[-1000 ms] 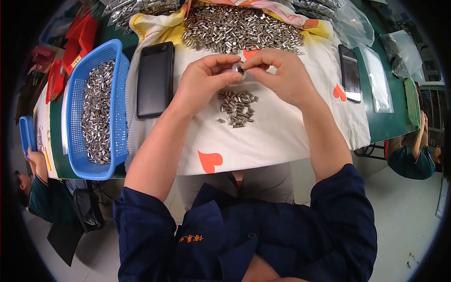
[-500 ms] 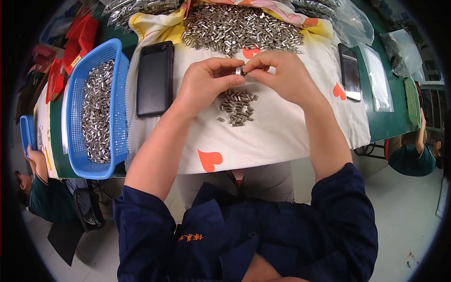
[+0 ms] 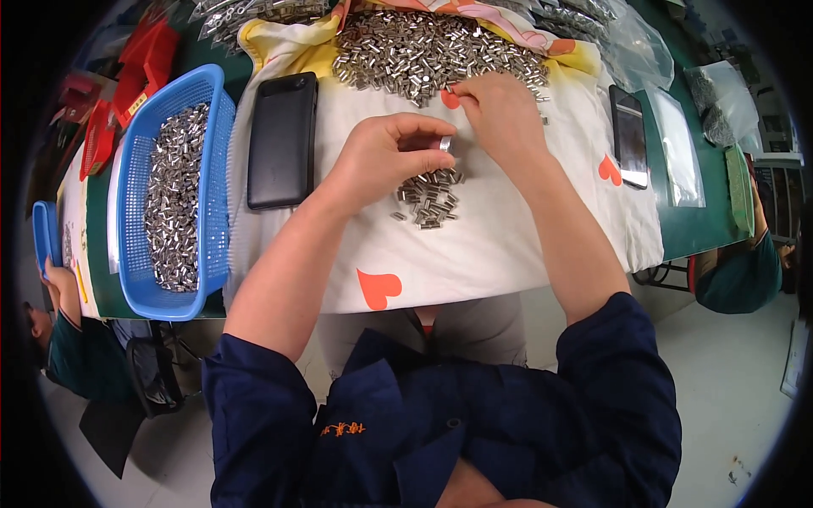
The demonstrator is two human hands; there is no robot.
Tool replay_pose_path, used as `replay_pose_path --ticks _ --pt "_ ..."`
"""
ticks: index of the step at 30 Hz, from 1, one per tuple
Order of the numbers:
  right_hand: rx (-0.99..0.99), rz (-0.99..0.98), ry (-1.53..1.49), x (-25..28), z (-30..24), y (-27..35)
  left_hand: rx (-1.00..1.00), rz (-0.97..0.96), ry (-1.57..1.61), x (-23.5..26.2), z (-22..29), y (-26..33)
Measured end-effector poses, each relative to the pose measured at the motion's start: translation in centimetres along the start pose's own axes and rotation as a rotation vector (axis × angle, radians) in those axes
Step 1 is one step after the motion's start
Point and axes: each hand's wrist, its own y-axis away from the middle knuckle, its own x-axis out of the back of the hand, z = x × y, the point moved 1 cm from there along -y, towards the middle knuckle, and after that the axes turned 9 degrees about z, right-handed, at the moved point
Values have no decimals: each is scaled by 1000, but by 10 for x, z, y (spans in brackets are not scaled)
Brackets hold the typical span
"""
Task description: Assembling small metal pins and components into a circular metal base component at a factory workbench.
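Note:
Between the thumb and fingers of my left hand [image 3: 385, 157] is a short shiny metal cylinder [image 3: 446, 144], held just above a small heap of metal cylinders [image 3: 428, 201] on the cloth. My right hand [image 3: 504, 114] reaches to the near edge of a large pile of the same cylinders [image 3: 423, 51]. Its thumb and forefinger are pinched together by a red heart print; what they hold, if anything, is too small to make out. The white cloth [image 3: 500, 245] with red hearts lies under both hands.
At the left stands a blue plastic basket [image 3: 212, 169] of metal cylinders, beside a black wallet-like case [image 3: 282, 140]. A phone [image 3: 628, 140] and clear bags [image 3: 677, 152] lie at the right. Red bins [image 3: 140, 68] stand far left. Other people sit on both sides.
My right hand has moved away from the left, up and forward to the large pile's edge. My left hand stays near the same place, still holding the cylinder.

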Motion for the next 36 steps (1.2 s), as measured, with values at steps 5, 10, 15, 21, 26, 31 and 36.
replay_pose_path --ticks 5,10,15,21,26,31,36 --pt "-49 -61 14 10 4 2 10 -11 4 -2 1 0" --pt "-26 -39 -14 20 -3 4 -7 54 135 2 -1 -4" --pt "-281 -223 -724 39 -25 2 -10 133 309 6 -4 -7" --pt "-257 -171 -597 41 -34 4 -26 125 301 7 -6 -6" --pt "-123 -53 -445 34 -38 9 -3 149 249 3 -1 -4" --pt "-41 16 -446 37 -35 6 -17 146 255 5 -2 -3" --pt "-281 -350 -594 41 -23 0 -24 106 184 1 -1 -1"
